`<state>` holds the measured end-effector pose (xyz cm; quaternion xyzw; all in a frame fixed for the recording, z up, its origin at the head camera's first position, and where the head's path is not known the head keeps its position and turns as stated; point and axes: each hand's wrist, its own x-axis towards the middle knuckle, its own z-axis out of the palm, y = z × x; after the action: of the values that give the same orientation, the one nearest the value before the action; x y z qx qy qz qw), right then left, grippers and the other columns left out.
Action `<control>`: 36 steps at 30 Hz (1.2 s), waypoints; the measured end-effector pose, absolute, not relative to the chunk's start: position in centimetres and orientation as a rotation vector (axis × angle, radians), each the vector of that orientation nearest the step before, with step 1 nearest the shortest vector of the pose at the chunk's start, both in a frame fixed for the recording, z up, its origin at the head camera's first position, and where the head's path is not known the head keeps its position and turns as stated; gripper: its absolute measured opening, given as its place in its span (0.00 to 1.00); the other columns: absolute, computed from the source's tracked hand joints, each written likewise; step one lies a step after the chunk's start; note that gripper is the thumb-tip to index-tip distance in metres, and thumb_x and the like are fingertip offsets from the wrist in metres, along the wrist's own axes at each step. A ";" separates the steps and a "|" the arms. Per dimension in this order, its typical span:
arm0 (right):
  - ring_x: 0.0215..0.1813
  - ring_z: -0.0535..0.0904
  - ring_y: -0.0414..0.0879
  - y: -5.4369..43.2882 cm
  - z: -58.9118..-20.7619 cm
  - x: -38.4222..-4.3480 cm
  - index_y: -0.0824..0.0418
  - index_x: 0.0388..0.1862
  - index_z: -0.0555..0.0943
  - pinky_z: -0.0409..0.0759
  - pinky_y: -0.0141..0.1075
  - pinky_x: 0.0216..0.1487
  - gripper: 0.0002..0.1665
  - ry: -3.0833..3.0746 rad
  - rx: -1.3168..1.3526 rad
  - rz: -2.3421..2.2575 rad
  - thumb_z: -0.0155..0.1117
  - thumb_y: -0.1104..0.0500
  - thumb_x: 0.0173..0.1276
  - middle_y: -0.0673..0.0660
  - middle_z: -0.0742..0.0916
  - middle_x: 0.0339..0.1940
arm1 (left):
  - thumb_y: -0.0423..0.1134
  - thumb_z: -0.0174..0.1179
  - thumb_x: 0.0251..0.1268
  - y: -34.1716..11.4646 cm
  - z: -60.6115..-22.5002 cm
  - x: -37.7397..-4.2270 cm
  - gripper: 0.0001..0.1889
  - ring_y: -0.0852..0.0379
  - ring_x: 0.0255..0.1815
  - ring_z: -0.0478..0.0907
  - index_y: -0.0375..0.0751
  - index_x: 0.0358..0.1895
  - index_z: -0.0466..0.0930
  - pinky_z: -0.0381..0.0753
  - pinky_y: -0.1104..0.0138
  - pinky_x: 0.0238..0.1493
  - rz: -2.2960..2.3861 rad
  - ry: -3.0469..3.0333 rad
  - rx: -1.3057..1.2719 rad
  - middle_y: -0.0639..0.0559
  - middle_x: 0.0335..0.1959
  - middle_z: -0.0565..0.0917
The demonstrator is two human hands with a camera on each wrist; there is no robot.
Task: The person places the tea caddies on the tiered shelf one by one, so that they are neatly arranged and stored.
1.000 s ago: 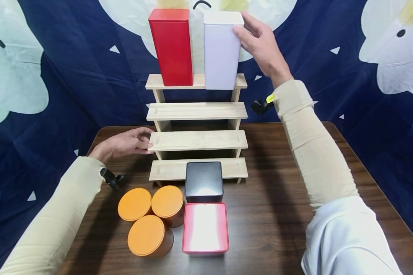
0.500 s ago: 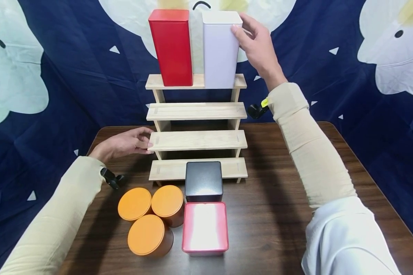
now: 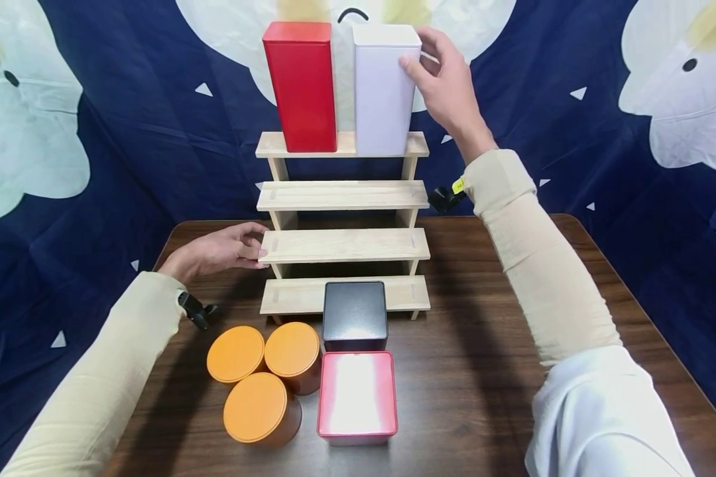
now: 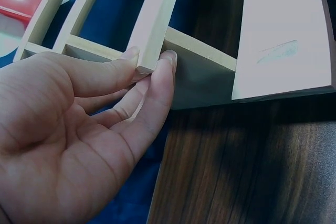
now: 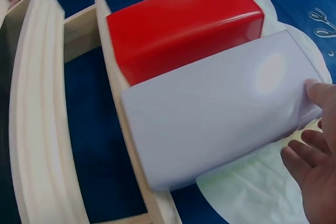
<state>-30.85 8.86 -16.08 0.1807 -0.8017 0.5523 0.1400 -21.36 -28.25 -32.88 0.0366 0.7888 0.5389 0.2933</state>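
Note:
A tall white tin (image 3: 384, 99) stands upright on the top tier of a stepped wooden rack (image 3: 343, 193). My right hand (image 3: 453, 89) holds it near the top right corner, thumb on the front face; in the right wrist view the thumb touches the white tin (image 5: 220, 108), while the other fingertips are partly hidden. To its left, a tall red tin (image 3: 303, 93) stands upright with a narrow gap between. Low on the left, my left hand (image 3: 221, 252) pinches the end of one of the rack's boards (image 4: 155, 30) between thumb and fingers.
Three round orange-lidded tins (image 3: 256, 407) cluster on the dark wooden table (image 3: 465, 397) at the front left. A black square tin (image 3: 355, 311) stands before the lowest tier, with a red-rimmed square tin (image 3: 358, 397) nearer. A blue patterned cloth (image 3: 137, 146) hangs behind.
The white tin has shifted slightly left, nearer the red tin, with my right hand on it. My left hand keeps its hold on the rack. The head view has tilted a little.

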 end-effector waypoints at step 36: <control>0.70 0.66 0.54 11.4 -22.9 -20.4 0.72 0.69 0.61 0.67 0.44 0.71 0.36 -2.235 0.972 1.320 0.62 0.69 0.64 0.66 0.70 0.69 | 0.27 0.50 0.69 -28.3 -33.2 -21.7 0.32 0.50 0.48 0.75 0.34 0.72 0.47 0.82 0.65 0.53 1.368 2.141 0.093 0.33 0.57 0.63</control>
<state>-20.44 11.43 -22.89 0.3449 -0.7925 0.4682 0.1839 -21.69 -28.34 -33.16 0.0349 0.8046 0.5142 0.2950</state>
